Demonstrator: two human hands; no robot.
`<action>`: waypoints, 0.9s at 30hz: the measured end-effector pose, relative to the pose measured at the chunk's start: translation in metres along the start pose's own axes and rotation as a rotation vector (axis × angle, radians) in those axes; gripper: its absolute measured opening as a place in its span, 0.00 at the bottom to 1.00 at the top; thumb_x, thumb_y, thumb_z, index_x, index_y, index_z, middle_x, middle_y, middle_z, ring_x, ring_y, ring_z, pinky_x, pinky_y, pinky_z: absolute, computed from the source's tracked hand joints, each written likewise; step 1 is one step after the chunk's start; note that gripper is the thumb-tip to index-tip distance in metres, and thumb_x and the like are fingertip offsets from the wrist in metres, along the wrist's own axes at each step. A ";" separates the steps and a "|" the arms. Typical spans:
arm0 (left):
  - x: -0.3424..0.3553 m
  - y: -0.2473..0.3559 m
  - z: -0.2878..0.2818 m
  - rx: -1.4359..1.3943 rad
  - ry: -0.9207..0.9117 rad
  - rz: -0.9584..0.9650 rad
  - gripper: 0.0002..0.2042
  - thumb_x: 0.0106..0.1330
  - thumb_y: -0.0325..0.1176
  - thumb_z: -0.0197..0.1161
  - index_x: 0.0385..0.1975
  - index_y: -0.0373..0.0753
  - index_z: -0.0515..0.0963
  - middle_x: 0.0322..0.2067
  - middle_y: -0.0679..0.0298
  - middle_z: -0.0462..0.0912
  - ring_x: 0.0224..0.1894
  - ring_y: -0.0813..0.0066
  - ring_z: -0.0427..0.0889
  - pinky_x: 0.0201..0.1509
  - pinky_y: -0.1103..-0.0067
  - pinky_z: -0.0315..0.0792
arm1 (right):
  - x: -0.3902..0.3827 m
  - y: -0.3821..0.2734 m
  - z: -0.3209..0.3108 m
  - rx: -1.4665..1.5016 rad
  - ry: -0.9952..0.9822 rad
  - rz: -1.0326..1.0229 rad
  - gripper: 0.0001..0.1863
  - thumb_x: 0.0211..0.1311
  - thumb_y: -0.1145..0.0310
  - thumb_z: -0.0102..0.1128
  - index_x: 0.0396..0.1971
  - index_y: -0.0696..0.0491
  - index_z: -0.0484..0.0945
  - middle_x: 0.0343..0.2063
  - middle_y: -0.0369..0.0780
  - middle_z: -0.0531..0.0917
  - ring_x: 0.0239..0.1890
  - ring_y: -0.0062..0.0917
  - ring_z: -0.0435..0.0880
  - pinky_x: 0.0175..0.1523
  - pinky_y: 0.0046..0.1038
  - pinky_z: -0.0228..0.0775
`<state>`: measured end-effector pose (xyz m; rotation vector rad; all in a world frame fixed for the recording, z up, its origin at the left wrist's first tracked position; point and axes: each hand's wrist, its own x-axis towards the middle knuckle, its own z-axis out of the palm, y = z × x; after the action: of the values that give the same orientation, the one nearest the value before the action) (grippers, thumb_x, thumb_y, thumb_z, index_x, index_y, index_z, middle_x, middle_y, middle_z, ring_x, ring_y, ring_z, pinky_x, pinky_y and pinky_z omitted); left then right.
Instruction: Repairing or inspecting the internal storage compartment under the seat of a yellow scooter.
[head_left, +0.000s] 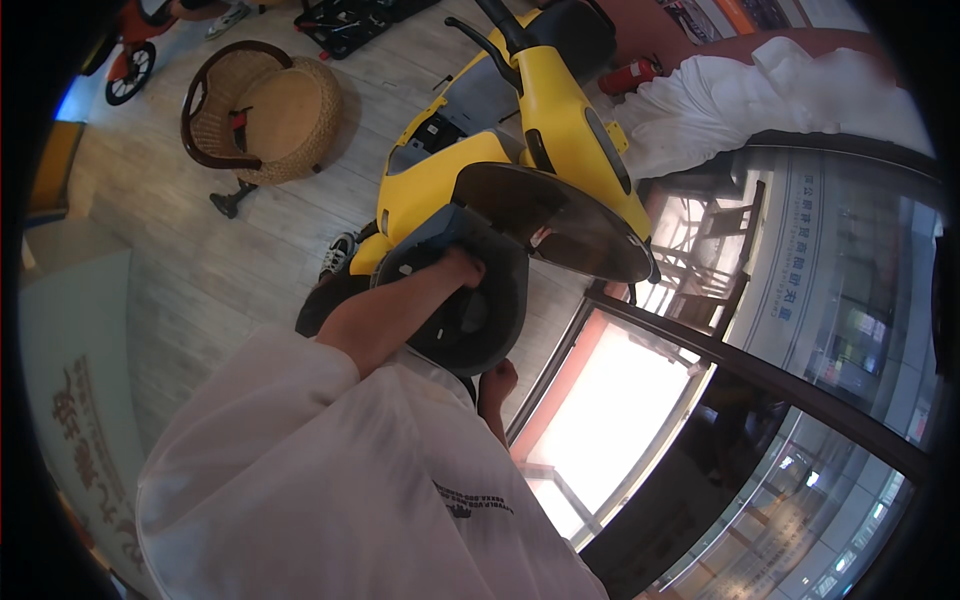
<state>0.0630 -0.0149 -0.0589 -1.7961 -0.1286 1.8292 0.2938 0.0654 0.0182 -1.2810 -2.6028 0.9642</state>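
Observation:
My left hand point(464, 268) reaches over into a dark open tub point(508, 325) at the near end of a yellow scooter point(435, 180). Its fingers are curled down near the tub's inner wall, and whatever they hold is hidden. Just outside the tub's near right rim is my right hand point(499, 380), its fingers bent closed. I cannot make out anything in it. Beside the tub, a dark oval panel point(560, 225) slants outward from the scooter. The scooter's yellow body has an opening point(437, 133) showing dark parts inside.
A wicker chair point(300, 115) stands at the left, with a black object point(230, 203) on the floor below it. An open tool case point(345, 25) lies at the back. Glass doors point(720, 350) rise on the right. A red fire extinguisher point(628, 76) is near white cloth point(710, 95).

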 end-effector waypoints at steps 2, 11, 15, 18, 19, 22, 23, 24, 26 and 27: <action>0.016 0.014 -0.012 -0.088 -0.273 -0.096 0.06 0.57 0.35 0.42 0.23 0.46 0.66 0.19 0.68 0.67 0.20 0.78 0.67 0.27 0.80 0.66 | 0.000 -0.004 0.001 -0.018 0.000 -0.012 0.12 0.40 0.63 0.58 0.12 0.58 0.72 0.12 0.44 0.73 0.17 0.34 0.72 0.25 0.33 0.61; -0.002 0.001 -0.001 0.279 -0.006 0.050 0.09 0.57 0.36 0.44 0.16 0.44 0.63 0.12 0.70 0.64 0.17 0.78 0.66 0.24 0.80 0.65 | -0.001 0.000 0.000 -0.026 -0.005 0.032 0.12 0.39 0.63 0.58 0.12 0.57 0.73 0.12 0.44 0.73 0.16 0.33 0.72 0.25 0.32 0.61; 0.023 0.022 -0.012 0.104 -0.079 -0.175 0.07 0.56 0.37 0.45 0.20 0.44 0.65 0.15 0.69 0.66 0.17 0.78 0.67 0.23 0.82 0.65 | -0.002 -0.004 0.001 -0.004 -0.014 0.017 0.12 0.39 0.64 0.59 0.11 0.57 0.72 0.11 0.43 0.72 0.15 0.32 0.71 0.24 0.32 0.61; 0.005 0.006 -0.003 0.123 0.008 -0.102 0.06 0.57 0.37 0.46 0.22 0.45 0.65 0.18 0.69 0.67 0.18 0.79 0.67 0.21 0.83 0.64 | 0.001 0.006 0.001 -0.009 -0.001 0.008 0.12 0.38 0.65 0.58 0.10 0.57 0.70 0.10 0.43 0.71 0.15 0.33 0.70 0.24 0.33 0.60; -0.009 -0.002 0.001 0.178 0.019 -0.043 0.06 0.57 0.37 0.46 0.21 0.45 0.65 0.18 0.70 0.67 0.18 0.79 0.66 0.22 0.83 0.64 | 0.003 0.011 0.001 -0.026 0.002 0.008 0.12 0.39 0.65 0.58 0.10 0.57 0.70 0.10 0.43 0.71 0.15 0.33 0.69 0.24 0.33 0.60; -0.018 -0.004 0.003 0.248 0.066 0.035 0.07 0.57 0.37 0.47 0.20 0.45 0.65 0.19 0.70 0.67 0.17 0.80 0.66 0.22 0.84 0.64 | 0.002 0.012 0.002 -0.040 -0.002 0.003 0.11 0.39 0.66 0.57 0.10 0.57 0.70 0.10 0.43 0.71 0.15 0.33 0.69 0.24 0.33 0.59; -0.017 -0.003 0.003 0.269 0.103 0.049 0.07 0.57 0.37 0.47 0.19 0.46 0.65 0.19 0.71 0.68 0.17 0.80 0.66 0.23 0.84 0.64 | 0.002 0.011 0.002 -0.038 -0.002 0.002 0.11 0.39 0.66 0.57 0.10 0.57 0.70 0.10 0.43 0.71 0.15 0.34 0.70 0.24 0.33 0.59; -0.016 -0.003 0.002 0.269 0.103 0.050 0.07 0.57 0.37 0.47 0.19 0.46 0.65 0.19 0.71 0.68 0.17 0.80 0.66 0.23 0.84 0.64 | 0.001 0.010 0.002 -0.038 -0.003 0.002 0.11 0.39 0.66 0.57 0.10 0.57 0.70 0.10 0.43 0.71 0.15 0.34 0.70 0.24 0.33 0.59; -0.006 0.000 -0.003 0.301 0.085 0.067 0.07 0.57 0.37 0.47 0.19 0.46 0.65 0.19 0.70 0.67 0.19 0.81 0.67 0.22 0.85 0.64 | 0.000 0.004 0.002 -0.043 -0.007 0.035 0.12 0.39 0.65 0.57 0.10 0.57 0.70 0.11 0.43 0.72 0.16 0.34 0.71 0.24 0.33 0.60; 0.000 0.004 -0.005 0.298 0.084 0.068 0.07 0.57 0.37 0.47 0.19 0.46 0.65 0.19 0.70 0.67 0.19 0.81 0.67 0.22 0.85 0.64 | 0.000 0.002 0.002 -0.044 -0.009 0.034 0.12 0.39 0.65 0.57 0.10 0.57 0.70 0.11 0.43 0.72 0.16 0.34 0.71 0.24 0.33 0.60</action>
<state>0.0659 -0.0203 -0.0609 -1.6790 0.2281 1.7114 0.2941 0.0650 0.0154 -1.3378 -2.6314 0.9248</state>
